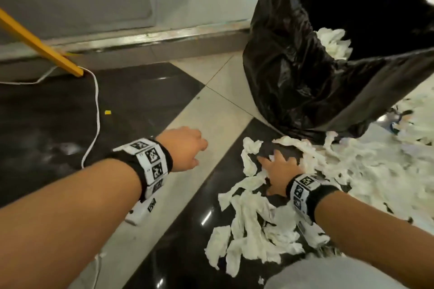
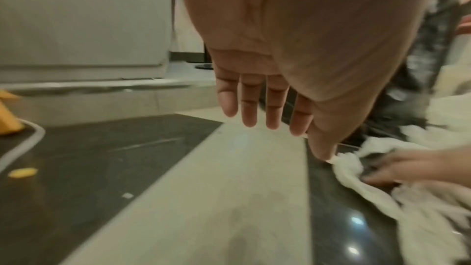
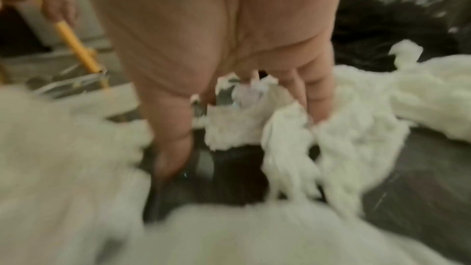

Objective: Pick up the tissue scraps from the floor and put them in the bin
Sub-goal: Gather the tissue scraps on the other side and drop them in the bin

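Lying in a wide scatter on the glossy dark-and-pale tiled floor (image 1: 150,213), the torn white tissue scraps (image 1: 256,225) are mostly uncollected: a thick drift runs from the person's knee up to the foot of the bin and on to the right. Only 1 small wad of white tissue (image 1: 334,43) shows inside the black plastic bin bag (image 1: 293,65), so the job looks barely begun. The right hand (image 1: 278,172) lies low among the scraps, its grip spread with fingers (image 3: 317,96) reaching into the tissue, apparently gathering rather than holding a bunch. The left hand (image 1: 185,149) hovers over bare tile, fingers (image 2: 249,104) straight and holding nothing. Beyond it lie a white cord (image 1: 96,101) and a yellow bar (image 1: 40,42).
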